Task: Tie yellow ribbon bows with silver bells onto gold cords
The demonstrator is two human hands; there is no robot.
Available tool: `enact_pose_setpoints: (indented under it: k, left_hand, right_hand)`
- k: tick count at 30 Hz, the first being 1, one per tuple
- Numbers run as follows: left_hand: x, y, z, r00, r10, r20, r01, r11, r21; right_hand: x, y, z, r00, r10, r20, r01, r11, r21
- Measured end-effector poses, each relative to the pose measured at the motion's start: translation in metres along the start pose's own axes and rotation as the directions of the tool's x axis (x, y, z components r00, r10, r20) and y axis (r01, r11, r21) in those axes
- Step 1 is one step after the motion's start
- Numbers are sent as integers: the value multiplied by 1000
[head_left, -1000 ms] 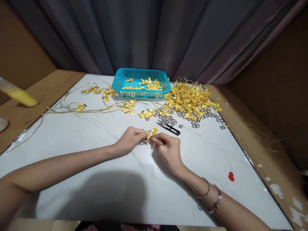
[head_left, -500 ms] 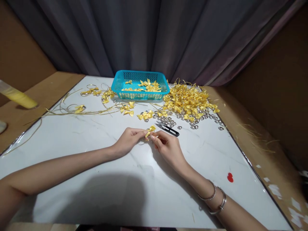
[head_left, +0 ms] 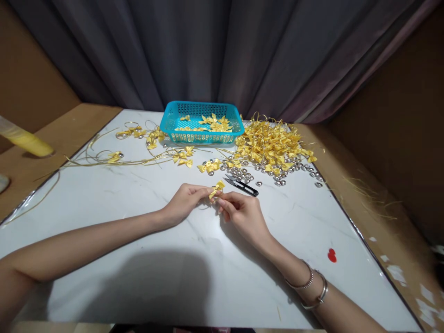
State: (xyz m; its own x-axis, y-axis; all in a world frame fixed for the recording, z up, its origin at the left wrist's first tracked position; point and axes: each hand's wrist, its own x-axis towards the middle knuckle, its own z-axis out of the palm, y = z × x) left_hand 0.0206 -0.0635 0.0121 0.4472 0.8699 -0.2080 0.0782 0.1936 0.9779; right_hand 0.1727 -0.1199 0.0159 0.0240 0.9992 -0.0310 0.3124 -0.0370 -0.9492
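Observation:
Both of my hands meet at the middle of the white marbled table (head_left: pixel 145 259). My left hand (head_left: pixel 185 202) and my right hand (head_left: pixel 243 215) each pinch the same small yellow ribbon bow (head_left: pixel 217 188) between fingertips, just above the tabletop. Black thread snips (head_left: pixel 243 185) lie right behind the bow. A heap of yellow bows (head_left: pixel 270 143) with silver beads (head_left: pixel 277 173) in front of it sits at the back right. A turquoise plastic basket (head_left: pixel 203 121) holding several bows stands at the back centre.
Loose bows and thin gold cords (head_left: pixel 114 157) trail across the back left. A yellow roll (head_left: pixel 24 138) lies on the brown board at the left. A red heart sticker (head_left: pixel 332 255) marks the table's right side. Dark curtains hang behind.
My hands have shifted slightly up and away with the bow, fingers working it; the view tipped a little. Nothing else has moved.

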Motion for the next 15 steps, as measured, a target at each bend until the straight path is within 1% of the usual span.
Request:
enact_pose_setpoints:
  k: [3, 6, 12, 15]
  left_hand:
    - [0, -1, 0, 1000, 7, 20, -6, 1000, -27]
    - [0, -2, 1, 1000, 12, 27, -11, 1000, -18]
    - [0, -1, 1, 1000, 18, 11, -18, 1000, 14]
    - [-1, 0, 1, 1000, 21, 21, -21, 1000, 18]
  right_hand:
    - [-1, -2, 2, 1000, 13, -23, -12, 1000, 23]
    - [-2, -5, 1, 999, 7, -32, -7, 1000, 13]
    - [-2, -3, 1, 997, -59, -56, 56, 997, -55]
    - [-2, -1, 2, 992, -101, -81, 93, 991, -91]
